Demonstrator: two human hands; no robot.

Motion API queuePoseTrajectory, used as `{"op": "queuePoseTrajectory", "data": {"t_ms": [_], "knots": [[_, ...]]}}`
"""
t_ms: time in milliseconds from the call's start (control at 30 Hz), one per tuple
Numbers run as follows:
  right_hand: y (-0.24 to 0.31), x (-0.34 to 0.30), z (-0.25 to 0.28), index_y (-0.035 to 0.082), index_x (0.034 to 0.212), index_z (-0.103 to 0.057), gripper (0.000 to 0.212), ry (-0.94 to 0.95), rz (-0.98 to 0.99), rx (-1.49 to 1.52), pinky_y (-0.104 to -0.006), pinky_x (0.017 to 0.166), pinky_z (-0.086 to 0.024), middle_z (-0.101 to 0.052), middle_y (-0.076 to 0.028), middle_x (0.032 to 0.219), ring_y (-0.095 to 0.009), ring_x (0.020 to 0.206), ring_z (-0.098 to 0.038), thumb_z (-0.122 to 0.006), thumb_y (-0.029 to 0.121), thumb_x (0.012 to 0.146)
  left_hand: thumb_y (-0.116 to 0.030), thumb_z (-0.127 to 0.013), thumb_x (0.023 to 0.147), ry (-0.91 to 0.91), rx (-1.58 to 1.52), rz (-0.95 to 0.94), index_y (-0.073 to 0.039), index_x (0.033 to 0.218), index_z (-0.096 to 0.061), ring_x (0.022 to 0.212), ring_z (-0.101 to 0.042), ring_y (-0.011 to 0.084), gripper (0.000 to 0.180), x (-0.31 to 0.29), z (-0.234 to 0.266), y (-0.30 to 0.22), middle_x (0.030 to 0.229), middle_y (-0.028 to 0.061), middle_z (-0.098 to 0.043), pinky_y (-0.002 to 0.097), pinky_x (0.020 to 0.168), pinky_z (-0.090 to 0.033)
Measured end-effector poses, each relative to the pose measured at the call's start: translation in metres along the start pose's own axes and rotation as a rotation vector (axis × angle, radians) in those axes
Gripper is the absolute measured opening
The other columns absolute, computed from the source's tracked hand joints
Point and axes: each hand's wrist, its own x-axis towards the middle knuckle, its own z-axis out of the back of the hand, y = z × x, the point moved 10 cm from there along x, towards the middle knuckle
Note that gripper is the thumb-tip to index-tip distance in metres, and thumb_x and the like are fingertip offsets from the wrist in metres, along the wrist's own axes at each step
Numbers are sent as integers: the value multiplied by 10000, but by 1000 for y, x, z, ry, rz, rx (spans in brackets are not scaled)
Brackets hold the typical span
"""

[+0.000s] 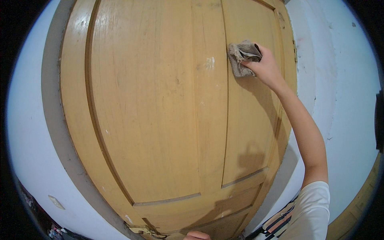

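A folded grey-brown cleaning cloth (239,66) is gripped in my right hand (269,69), thumb on its near side. My right arm reaches up to hold it against the right-hand recessed panel of a yellowish wooden door (160,100), beside the panel's groove. Pale scuffs (210,63) mark the wood just left of the cloth. Of my left hand (197,235), only a small part shows at the bottom edge, low in front of the door; its fingers are hidden.
A grey frame (54,100) borders the door, with white walls (28,120) on both sides. A hinge (295,51) sits at the upper right, and a metal latch (140,230) at the lower left. Near it are a wall plate (56,202) and cluttered items (56,232).
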Motion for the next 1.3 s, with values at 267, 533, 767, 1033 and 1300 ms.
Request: {"op": "queuePoseTrajectory", "data": {"t_ms": [267,533,767,1033,1300], "knots": [[-5,3,-1,-15,1126,-680,345,8,-51,38,-316,897,-511,-743,-98,1047,-162,961,-671,-774,114,820,-124,-645,925,12,37,50,-7,751,-619,602,-646,272,212,6,1,4,747,144,-671,376,528,-480],[-1,-1,-1,-12,1114,-682,333,2,-62,9,-318,895,-512,-745,-99,1044,-159,959,-672,-769,129,826,-135,-652,917,21,10,-29,-10,734,-619,557,-615,260,224,1,2,2,735,133,-676,362,518,-474],[-4,-3,-2,1,1121,-686,342,-16,-72,-29,-325,885,-515,-749,-110,1042,-181,953,-684,-773,160,831,-224,-744,901,-65,203,300,-18,733,-657,599,-620,159,280,-48,16,48,676,80,-663,310,561,-492],[-5,-42,-12,4,1139,-676,355,0,-147,1,-334,869,-525,-743,-117,1035,-185,946,-685,-773,119,817,-146,-783,865,-33,618,1101,-33,660,-607,564,-560,114,293,-177,80,136,613,40,-600,268,532,-441],[-1,-109,-42,-12,1046,-640,321,39,-170,77,-313,855,-509,-707,-120,950,-151,905,-639,-761,15,750,-150,-715,940,18,704,1222,-4,687,-622,479,-503,148,306,-194,102,133,552,93,-547,299,488,-423]]}}
